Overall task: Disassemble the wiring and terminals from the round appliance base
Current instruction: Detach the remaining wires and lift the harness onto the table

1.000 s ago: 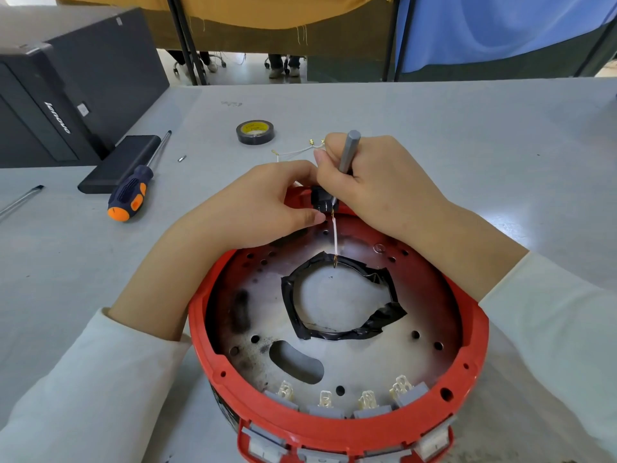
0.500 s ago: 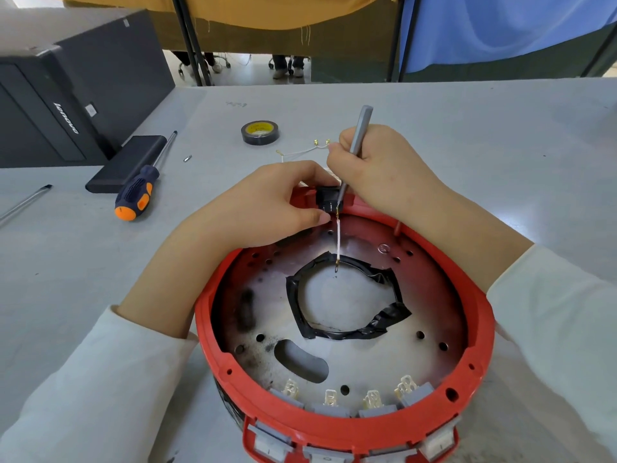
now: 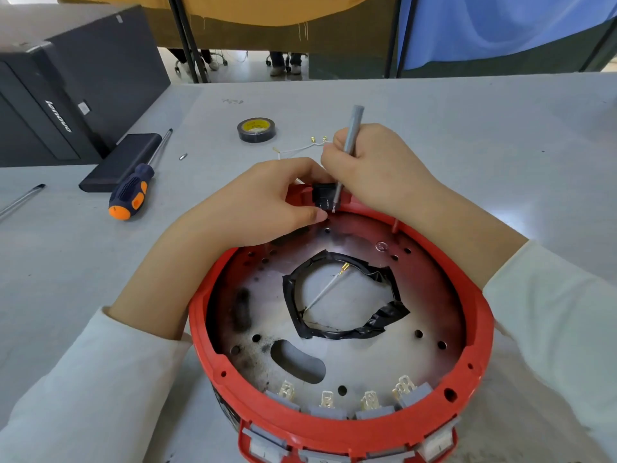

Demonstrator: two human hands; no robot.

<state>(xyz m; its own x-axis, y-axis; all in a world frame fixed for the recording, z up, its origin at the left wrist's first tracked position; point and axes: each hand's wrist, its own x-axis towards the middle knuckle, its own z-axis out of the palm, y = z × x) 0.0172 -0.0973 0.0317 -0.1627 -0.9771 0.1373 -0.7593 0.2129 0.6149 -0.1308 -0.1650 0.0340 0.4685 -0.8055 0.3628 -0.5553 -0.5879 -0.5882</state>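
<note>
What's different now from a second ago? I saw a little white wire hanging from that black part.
The white wire has come off the black connector and dropped into the taped centre hole of the red base. The right hand holds the grey tool at the connector as before; the left hand still pinches the connector. The screwdriver and tape roll haven't moved.

My left hand (image 3: pixel 267 202) covers the black connector's (image 3: pixel 323 195) left side; the red base (image 3: pixel 480 335) is cut off by the bottom edge.
</note>
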